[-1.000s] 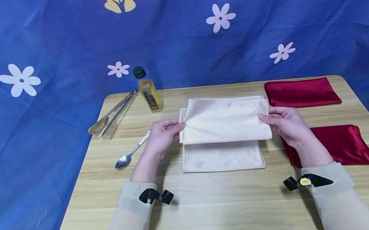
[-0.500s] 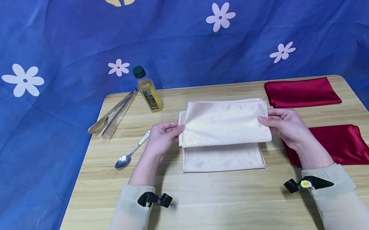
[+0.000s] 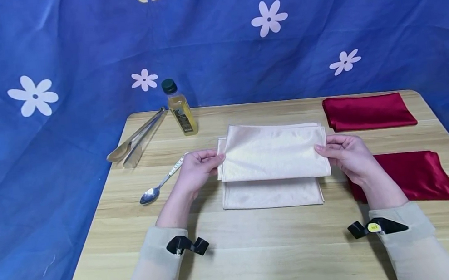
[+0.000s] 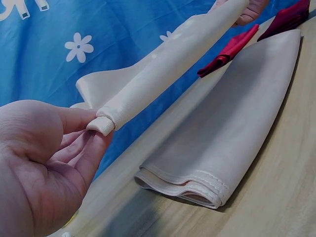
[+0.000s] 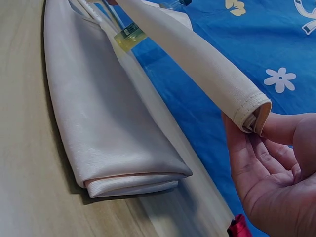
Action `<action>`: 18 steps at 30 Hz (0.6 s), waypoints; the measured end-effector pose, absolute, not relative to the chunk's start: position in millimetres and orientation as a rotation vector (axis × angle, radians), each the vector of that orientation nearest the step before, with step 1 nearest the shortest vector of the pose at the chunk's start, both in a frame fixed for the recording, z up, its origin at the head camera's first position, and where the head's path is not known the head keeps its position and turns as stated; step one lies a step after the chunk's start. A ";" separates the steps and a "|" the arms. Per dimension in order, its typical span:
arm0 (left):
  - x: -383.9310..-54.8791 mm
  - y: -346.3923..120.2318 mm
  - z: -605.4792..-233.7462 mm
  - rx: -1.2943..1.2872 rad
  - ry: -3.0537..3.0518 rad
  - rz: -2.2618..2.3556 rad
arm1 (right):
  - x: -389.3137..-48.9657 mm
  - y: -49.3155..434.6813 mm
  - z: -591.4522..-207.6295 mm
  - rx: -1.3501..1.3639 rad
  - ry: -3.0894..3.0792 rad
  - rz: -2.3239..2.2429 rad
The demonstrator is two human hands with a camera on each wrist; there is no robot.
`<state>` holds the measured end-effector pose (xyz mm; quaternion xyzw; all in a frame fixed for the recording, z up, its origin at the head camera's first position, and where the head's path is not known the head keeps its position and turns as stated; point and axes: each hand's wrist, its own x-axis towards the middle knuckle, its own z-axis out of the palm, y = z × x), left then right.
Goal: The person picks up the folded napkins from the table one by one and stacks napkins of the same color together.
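Observation:
A folded cream satin cloth (image 3: 275,150) is held up by its two ends in the head view. My left hand (image 3: 201,172) pinches its left end between thumb and fingers, and my right hand (image 3: 351,158) pinches the right end. Beneath it, a second folded cream cloth (image 3: 271,193) lies on the table, its far part hidden by the held one. Both wrist views show a gap between the held cloth (image 4: 163,74) and the lying cloth (image 5: 108,113). Layered edges show at the ends of each cloth.
Two folded dark red cloths, a far one (image 3: 369,112) and a near one (image 3: 413,175), lie at the right. A spoon (image 3: 150,195), metal tongs (image 3: 138,140) and a green-capped oil bottle (image 3: 182,114) are at the left. A blue flowered curtain (image 3: 214,45) hangs behind the table.
Both hands have come slightly down the head view with the held cloth, which covers a little more of the lying one. The grip of each hand stays the same.

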<state>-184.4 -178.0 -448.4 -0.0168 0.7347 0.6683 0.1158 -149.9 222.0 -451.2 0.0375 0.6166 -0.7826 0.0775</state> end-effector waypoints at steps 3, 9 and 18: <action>-183.2 -178.7 -449.3 -0.049 2.152 1.952 | -148.4 221.9 -451.9 0.119 1.846 -2.336; -179.8 -180.4 -449.1 -0.055 2.144 1.931 | -146.0 221.7 -453.6 0.101 1.823 -2.333; -174.8 -182.3 -449.7 -0.053 2.136 1.905 | -141.8 221.2 -455.1 0.114 1.818 -2.314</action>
